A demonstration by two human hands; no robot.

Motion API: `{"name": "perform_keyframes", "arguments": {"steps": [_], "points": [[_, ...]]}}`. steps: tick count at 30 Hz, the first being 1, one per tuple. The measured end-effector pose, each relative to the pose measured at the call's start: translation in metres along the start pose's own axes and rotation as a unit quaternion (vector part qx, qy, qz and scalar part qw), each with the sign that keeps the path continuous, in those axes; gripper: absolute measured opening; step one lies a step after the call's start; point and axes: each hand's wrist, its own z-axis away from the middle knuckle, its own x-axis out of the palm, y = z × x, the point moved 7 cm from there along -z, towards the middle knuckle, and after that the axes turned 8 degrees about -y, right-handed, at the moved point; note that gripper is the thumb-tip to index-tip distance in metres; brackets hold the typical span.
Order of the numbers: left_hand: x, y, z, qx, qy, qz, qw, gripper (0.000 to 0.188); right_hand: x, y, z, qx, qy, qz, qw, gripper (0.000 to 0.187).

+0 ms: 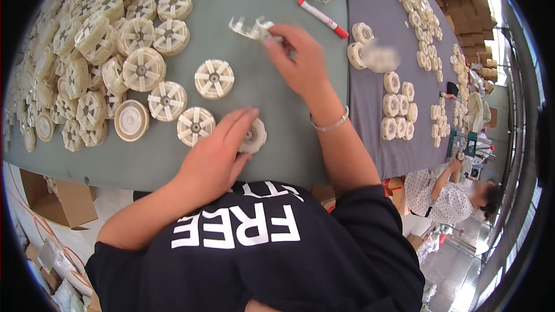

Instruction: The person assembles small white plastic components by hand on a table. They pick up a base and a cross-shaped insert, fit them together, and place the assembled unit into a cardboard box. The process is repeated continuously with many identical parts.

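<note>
My left hand [211, 150] rests on the green table, thumb and fingers around the edge of a cream round plastic part [254, 136] with a ringed centre. Part of that disc is hidden under the fingers. Above and to the right, my right hand [298, 60] pinches a white pronged plastic piece [247, 28], slightly blurred, its prongs pointing left. Close to my left hand lie a spoked round part [196, 125] and another spoked part [214, 79], both flat on the table.
A large heap of cream round parts [87, 46] fills the left. A red-and-white marker [324, 18] lies beyond my right hand. On the grey cloth [370, 138] at right sit rows of round parts [398, 104]; a blurred white part [380, 58] shows above them. A co-worker [445, 196] works farther right.
</note>
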Motion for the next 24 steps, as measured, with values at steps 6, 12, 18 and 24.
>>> {"name": "perform_keyframes", "arguments": {"steps": [6,12,18,24], "points": [[0.007,-0.002,0.005,-0.026,-0.041,0.053,0.997,0.075,-0.018,0.003,0.073,0.228,-0.081,-0.005,0.97,0.029],[0.009,-0.004,-0.001,-0.017,-0.036,0.05,0.998,0.072,-0.04,-0.018,0.087,0.136,-0.053,0.057,0.988,0.048],[0.008,-0.007,0.003,-0.038,-0.049,0.099,0.993,0.075,-0.011,-0.034,0.077,0.089,-0.146,0.071,0.983,0.062],[0.008,-0.014,0.005,-0.056,-0.038,0.132,0.989,0.081,-0.007,-0.043,0.054,0.029,-0.175,0.146,0.973,0.066]]}}
